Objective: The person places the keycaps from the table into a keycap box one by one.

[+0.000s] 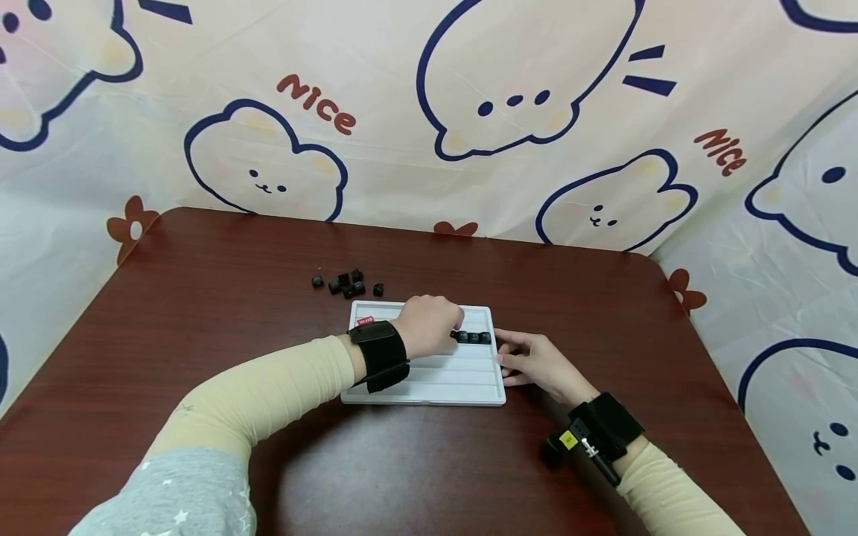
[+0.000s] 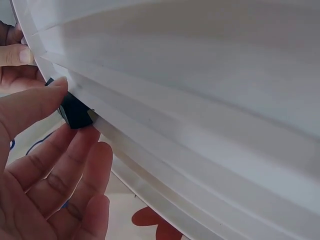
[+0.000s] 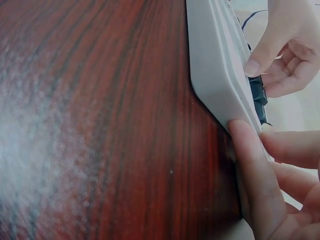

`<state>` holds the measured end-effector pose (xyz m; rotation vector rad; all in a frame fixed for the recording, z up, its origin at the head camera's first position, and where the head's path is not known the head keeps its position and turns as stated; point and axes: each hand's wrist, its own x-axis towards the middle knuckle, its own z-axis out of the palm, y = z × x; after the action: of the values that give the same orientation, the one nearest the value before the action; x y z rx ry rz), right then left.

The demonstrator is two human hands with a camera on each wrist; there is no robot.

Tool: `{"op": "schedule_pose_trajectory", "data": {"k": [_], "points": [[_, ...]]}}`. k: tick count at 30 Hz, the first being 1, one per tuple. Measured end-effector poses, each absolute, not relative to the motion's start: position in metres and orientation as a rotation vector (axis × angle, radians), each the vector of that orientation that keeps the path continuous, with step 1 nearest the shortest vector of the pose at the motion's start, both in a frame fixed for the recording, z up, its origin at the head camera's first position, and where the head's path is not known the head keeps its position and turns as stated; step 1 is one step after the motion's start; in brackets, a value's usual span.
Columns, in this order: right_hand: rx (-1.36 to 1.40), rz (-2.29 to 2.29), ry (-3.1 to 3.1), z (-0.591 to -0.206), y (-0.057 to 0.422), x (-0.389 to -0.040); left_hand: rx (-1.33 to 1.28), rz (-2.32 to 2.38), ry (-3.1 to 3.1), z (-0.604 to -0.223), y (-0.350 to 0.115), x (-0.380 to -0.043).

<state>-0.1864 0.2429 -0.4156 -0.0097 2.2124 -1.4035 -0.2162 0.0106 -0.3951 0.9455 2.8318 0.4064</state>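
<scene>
**Left Hand Pinches Cube at White Tray**

A person's left hand (image 1: 429, 326), thumb and fingers closed on a black cube (image 2: 77, 111), works over a white tray (image 1: 422, 388), at the left end of a row of black cubes (image 1: 474, 338). The right hand (image 1: 541, 366), its fingers loosely extended and apart, touches the tray's right edge on the brown table (image 1: 375, 476).

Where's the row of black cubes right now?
In the head view, the row of black cubes sits on the white tray at its right end, between left hand and right hand.
</scene>
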Motion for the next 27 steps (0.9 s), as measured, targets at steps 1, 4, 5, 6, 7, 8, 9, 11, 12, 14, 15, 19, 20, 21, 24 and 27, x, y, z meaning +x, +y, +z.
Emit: {"op": "schedule_pose_trajectory", "data": {"k": [1, 4, 5, 6, 7, 8, 9, 11, 12, 14, 15, 19, 20, 21, 24, 27], "points": [[-0.013, -1.399, 2.216, -0.416, 0.243, -0.187, 0.944, 0.407, 2.832, -0.395, 0.010, -0.216], [-0.007, -1.397, 2.222, -0.416, 0.243, -0.188, 0.945, 0.409, 2.834, -0.395, 0.009, -0.216], [-0.006, -1.398, 2.222, -0.417, 0.243, -0.188, 0.947, 0.413, 2.836, -0.395, 0.008, -0.216], [-0.010, -1.396, 2.223, -0.417, 0.242, -0.188, 0.949, 0.420, 2.838, -0.395, 0.007, -0.216], [-0.010, -1.396, 2.222, -0.417, 0.242, -0.188, 0.951, 0.425, 2.841, -0.395, 0.006, -0.217], [-0.009, -1.396, 2.223, -0.417, 0.242, -0.188, 0.951, 0.431, 2.844, -0.394, 0.005, -0.217], [-0.006, -1.398, 2.222, -0.418, 0.242, -0.188, 0.948, 0.440, 2.846, -0.394, 0.003, -0.216], [0.003, -1.399, 2.223, -0.418, 0.242, -0.187, 0.945, 0.460, 2.849, -0.391, 0.000, -0.216], [0.008, -1.397, 2.226, -0.418, 0.242, -0.187, 0.940, 0.469, 2.850, -0.389, -0.002, -0.216], [0.020, -1.401, 2.228, -0.418, 0.243, -0.187, 0.930, 0.488, 2.852, -0.385, -0.005, -0.215], [0.023, -1.402, 2.227, -0.418, 0.243, -0.187, 0.927, 0.502, 2.850, -0.383, -0.007, -0.215], [0.022, -1.398, 2.229, -0.418, 0.242, -0.187, 0.928, 0.571, 2.839, -0.378, -0.015, -0.215], [0.018, -1.397, 2.230, -0.418, 0.242, -0.186, 0.930, 0.593, 2.834, -0.376, -0.017, -0.216], [0.016, -1.394, 2.233, -0.418, 0.242, -0.186, 0.932, 0.614, 2.833, -0.375, -0.019, -0.216], [0.010, -1.389, 2.236, -0.417, 0.241, -0.186, 0.925, 0.676, 2.839, -0.370, -0.028, -0.217], [0.010, -1.382, 2.240, -0.417, 0.242, -0.186, 0.912, 0.740, 2.845, -0.365, -0.040, -0.220]]}}
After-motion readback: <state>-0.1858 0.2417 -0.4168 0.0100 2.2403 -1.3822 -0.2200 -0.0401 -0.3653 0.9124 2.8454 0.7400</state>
